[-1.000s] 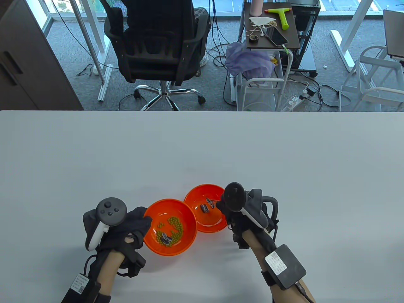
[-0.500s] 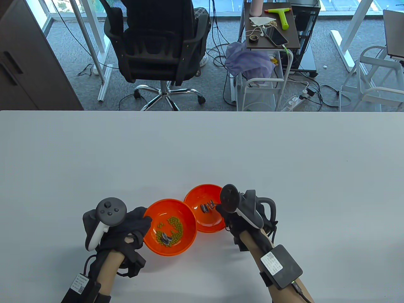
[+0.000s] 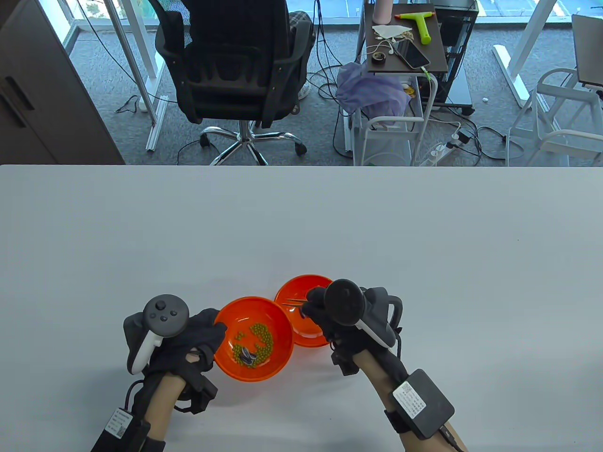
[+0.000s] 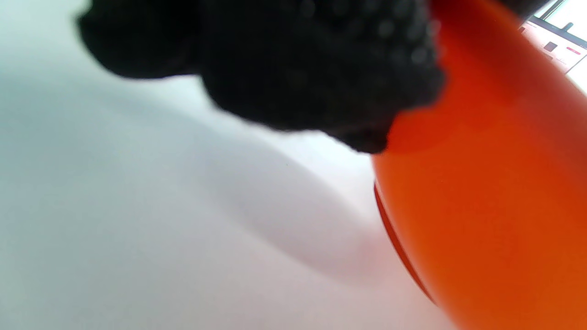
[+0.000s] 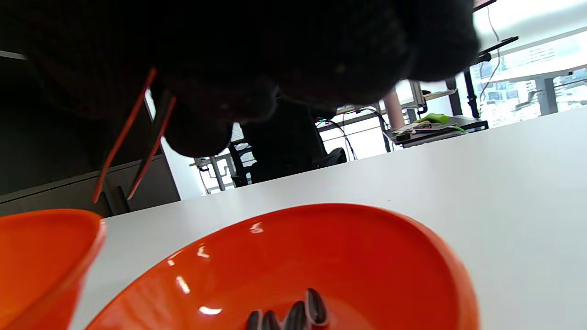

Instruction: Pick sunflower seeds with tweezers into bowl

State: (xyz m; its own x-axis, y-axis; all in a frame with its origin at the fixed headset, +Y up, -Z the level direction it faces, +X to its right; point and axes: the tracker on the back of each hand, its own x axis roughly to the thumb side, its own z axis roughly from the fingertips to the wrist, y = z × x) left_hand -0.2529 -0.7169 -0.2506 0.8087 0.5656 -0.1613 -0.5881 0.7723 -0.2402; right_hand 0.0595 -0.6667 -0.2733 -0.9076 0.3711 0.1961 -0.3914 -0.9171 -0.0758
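Two orange bowls stand side by side near the table's front. The left bowl [image 3: 254,339] holds green peas and a few striped sunflower seeds [image 3: 247,356]. The right bowl [image 3: 301,301] holds several sunflower seeds [image 5: 293,316]. My right hand [image 3: 330,310] grips thin tweezers [image 3: 294,301], held over the right bowl and pointing left toward the left bowl; in the right wrist view the tweezers [image 5: 133,146] are slightly apart and empty. My left hand [image 3: 202,334] holds the left bowl's left rim; in the left wrist view its fingers [image 4: 321,68] press on the bowl's outer wall [image 4: 481,183].
The white table [image 3: 301,226] stretches wide behind and beside the bowls. Beyond its far edge stand an office chair [image 3: 235,70] and a cart [image 3: 405,56] on the floor.
My right hand has moved left over the right bowl, swinging the tweezers toward the left bowl; it now hides that bowl's seeds in the table view. The left hand and both bowls have not moved.
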